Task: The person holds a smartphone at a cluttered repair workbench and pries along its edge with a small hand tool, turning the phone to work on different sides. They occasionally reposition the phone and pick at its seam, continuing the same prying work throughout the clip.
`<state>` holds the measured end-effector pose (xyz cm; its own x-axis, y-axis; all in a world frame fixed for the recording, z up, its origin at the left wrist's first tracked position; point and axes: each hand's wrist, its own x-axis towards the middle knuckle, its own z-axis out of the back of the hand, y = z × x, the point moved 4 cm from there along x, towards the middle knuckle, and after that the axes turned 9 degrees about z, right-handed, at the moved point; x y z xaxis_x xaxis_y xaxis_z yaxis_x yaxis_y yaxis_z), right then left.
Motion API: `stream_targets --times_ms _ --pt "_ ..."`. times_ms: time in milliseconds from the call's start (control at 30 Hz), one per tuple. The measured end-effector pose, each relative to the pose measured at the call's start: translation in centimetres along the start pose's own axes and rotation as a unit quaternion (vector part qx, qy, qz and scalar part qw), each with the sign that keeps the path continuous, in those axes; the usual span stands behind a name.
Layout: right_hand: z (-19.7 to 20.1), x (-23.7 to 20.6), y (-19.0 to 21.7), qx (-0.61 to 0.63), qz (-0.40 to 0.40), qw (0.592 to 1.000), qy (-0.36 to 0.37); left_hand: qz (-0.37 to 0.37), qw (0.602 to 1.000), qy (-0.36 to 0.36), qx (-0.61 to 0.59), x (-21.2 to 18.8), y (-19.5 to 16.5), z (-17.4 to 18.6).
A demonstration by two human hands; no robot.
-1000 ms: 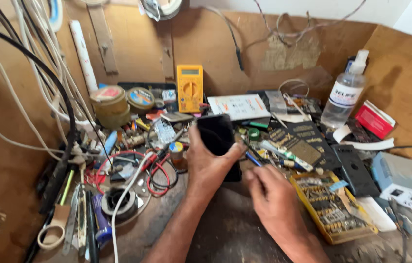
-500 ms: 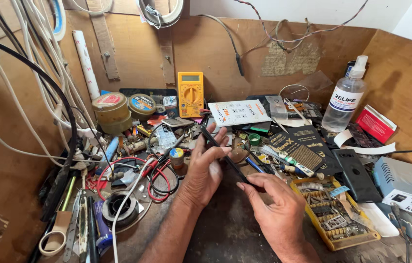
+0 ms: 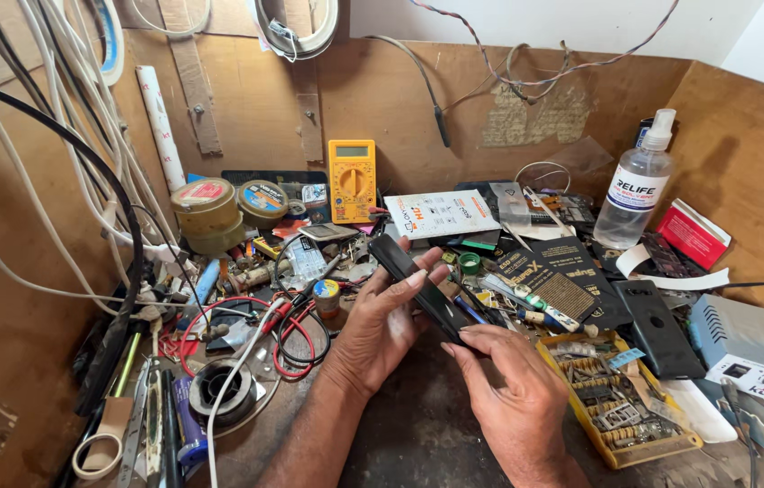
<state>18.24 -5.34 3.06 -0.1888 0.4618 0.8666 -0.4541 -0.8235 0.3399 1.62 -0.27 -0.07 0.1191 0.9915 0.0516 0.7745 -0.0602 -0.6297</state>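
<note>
Above cluttered workbench (image 3: 400,443), left hand (image 3: 382,321) and right hand (image 3: 508,380) gripping black phone (image 3: 422,289)

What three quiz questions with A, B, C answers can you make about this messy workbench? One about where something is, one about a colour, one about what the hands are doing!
1. Where is the clear spray bottle?
A. At the back right
B. Front left corner
C. In a hand

2. What colour is the multimeter?
A. Green
B. Yellow-orange
C. White

3. What are the hands doing?
A. Resting flat
B. Both holding a black phone
C. Holding scissors

Answers: 1 A, it stands against the right back wall. 2 B, its case is yellow-orange. 3 B, the left hand and right hand grip the tilted phone together.
</note>
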Motion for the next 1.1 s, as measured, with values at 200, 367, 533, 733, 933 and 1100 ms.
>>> stream_targets --times_ms 200,367,533,733,933,1100 --pt "-0.9 -0.5 -2.4 0.114 -0.168 0.979 -0.002 -0.047 0.991 -0.102 0.077 -0.2 0.2 0.5" --pt "-1.6 -0.8 -4.3 0.157 -0.246 0.956 0.037 -0.095 0.950 -0.223 0.197 0.1 0.5 1.0" --pt "-1.8 -0.3 -4.6 0.155 -0.244 0.956 0.042 -0.104 0.923 -0.272 0.251 0.3 0.6 1.5" --pt "-1.9 0.6 -4.5 0.148 -0.259 0.953 0.058 -0.179 0.909 -0.252 0.281 0.3 0.6 1.2" --pt "-1.8 1.0 -4.5 0.123 -0.284 0.948 0.070 -0.223 0.900 -0.242 0.287 0.2 0.4 0.8" --pt "-1.8 1.3 -4.7 0.093 -0.303 0.944 0.087 -0.218 0.861 -0.292 0.355 -0.3 0.2 0.8"
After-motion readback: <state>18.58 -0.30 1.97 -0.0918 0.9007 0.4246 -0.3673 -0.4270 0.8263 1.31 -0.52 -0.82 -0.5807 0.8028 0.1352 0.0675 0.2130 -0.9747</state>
